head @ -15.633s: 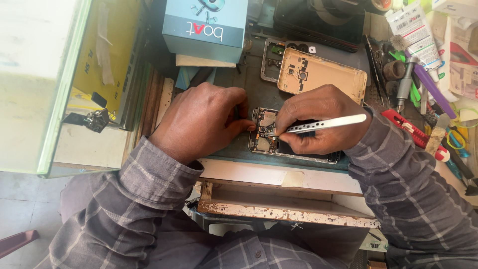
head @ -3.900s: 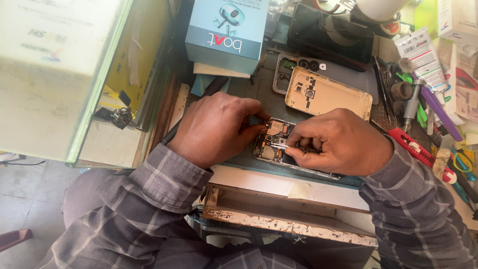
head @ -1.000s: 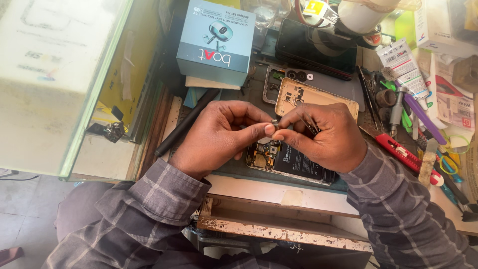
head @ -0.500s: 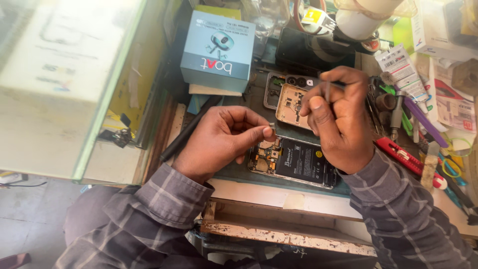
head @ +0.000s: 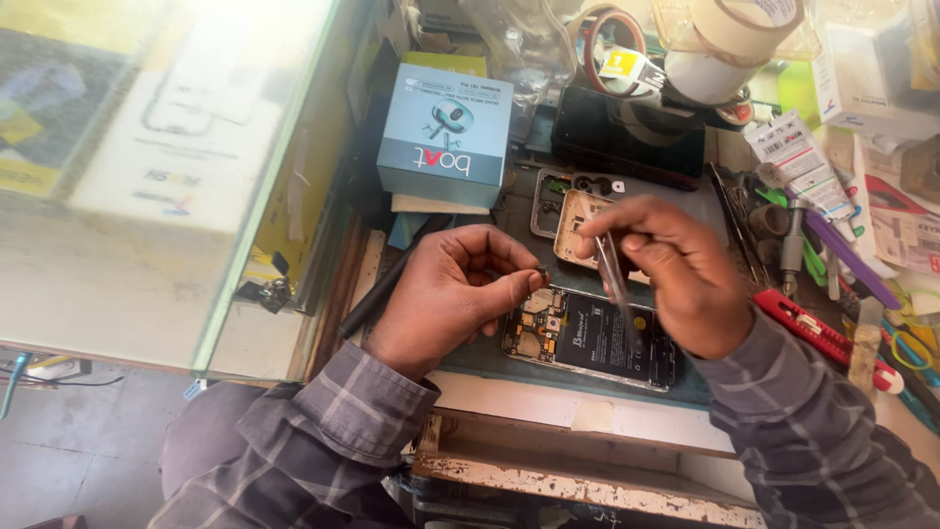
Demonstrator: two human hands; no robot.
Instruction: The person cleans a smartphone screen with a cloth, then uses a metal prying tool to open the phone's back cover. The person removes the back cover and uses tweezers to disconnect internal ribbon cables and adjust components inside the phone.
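Opened phone [head: 590, 336] flat on mat, tweezers [head: 615, 279] upright, tiny part [head: 541, 271] pinched.

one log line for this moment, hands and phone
left hand: pinching tiny part | right hand: holding tweezers | opened phone: flat on mat, below both hands | back cover: behind right hand

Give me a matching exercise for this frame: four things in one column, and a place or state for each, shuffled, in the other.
Things:
1. opened phone
2. blue box
3. tweezers
4. red cutter

Places or states:
A. held in the right hand
B. lying at the right, beyond the right wrist
C. flat on the mat, below both hands
D. standing beyond the left hand, on a thin stack

Pairs: 1-C, 2-D, 3-A, 4-B
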